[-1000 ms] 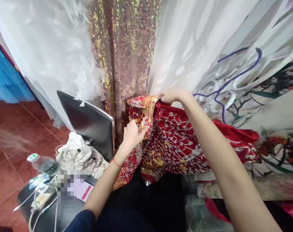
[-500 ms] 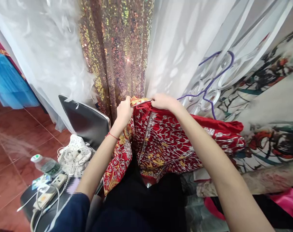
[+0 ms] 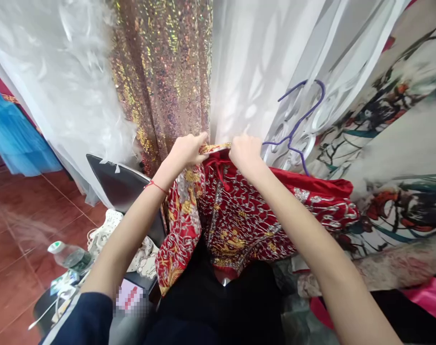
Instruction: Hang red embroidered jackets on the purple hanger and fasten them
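Observation:
A red garment [image 3: 239, 215] with gold and silver embroidery hangs in front of me, over my dark-clothed lap. My left hand [image 3: 185, 149] pinches its top edge on the left, fingers closed on the cloth. My right hand [image 3: 244, 151] grips the same top edge just to the right, also closed on it. The two hands sit close together, almost touching. A red string circles my left wrist.
Behind hang a gold sequin fabric [image 3: 160, 76], white sheer cloth [image 3: 60, 81] and a purple hanger [image 3: 297, 124]. Printed fabrics [image 3: 390, 158] pile up at right. A dark screen [image 3: 120, 187], a water bottle [image 3: 69, 255] and cables sit lower left on the tiled floor.
My left hand has risen from the garment's lower fold to its top edge. Both hands have drawn close together there, and the left flap now hangs straight down.

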Available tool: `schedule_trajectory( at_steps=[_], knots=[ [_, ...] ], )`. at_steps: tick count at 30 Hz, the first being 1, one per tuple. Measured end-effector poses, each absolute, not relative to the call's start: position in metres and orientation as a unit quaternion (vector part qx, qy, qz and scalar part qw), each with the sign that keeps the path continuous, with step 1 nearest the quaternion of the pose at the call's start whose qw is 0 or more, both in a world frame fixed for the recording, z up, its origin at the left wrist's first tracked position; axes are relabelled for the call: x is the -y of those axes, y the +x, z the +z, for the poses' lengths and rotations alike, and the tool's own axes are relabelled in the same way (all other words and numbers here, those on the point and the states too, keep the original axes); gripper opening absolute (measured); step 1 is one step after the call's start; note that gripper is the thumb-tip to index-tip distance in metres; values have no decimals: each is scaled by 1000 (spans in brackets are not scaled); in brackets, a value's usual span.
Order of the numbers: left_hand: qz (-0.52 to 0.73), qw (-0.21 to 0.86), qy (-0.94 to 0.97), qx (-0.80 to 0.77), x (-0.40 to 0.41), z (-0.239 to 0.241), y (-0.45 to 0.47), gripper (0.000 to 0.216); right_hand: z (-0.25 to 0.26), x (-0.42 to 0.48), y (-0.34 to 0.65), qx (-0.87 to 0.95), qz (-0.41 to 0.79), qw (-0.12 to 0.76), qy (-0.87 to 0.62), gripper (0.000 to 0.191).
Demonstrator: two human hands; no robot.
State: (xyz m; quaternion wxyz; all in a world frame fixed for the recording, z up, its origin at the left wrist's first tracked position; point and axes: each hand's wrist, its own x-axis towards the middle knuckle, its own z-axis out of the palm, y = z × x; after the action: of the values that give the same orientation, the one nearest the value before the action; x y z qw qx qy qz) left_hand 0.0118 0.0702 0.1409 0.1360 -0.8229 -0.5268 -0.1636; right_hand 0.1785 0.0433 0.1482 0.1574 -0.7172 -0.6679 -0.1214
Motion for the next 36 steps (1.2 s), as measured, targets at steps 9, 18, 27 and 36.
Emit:
schedule_trajectory(
  at_steps=[9,18,27,36],
  knots=[
    [-244,-61,-910,329,-100,120,51,44,141,-17,219,742,-274,189,-582,35],
    [-314,-221,-877,289,-90,136,88,43,158,66,318,631,-170,410,-636,28],
    [-259,-311,-864,300,-72,169,128,47,145,38,356,668,251,350,-607,43],
    [-223,-313,-853,353,-59,184,129,46,152,26,328,682,311,285,-597,52]
  ],
)
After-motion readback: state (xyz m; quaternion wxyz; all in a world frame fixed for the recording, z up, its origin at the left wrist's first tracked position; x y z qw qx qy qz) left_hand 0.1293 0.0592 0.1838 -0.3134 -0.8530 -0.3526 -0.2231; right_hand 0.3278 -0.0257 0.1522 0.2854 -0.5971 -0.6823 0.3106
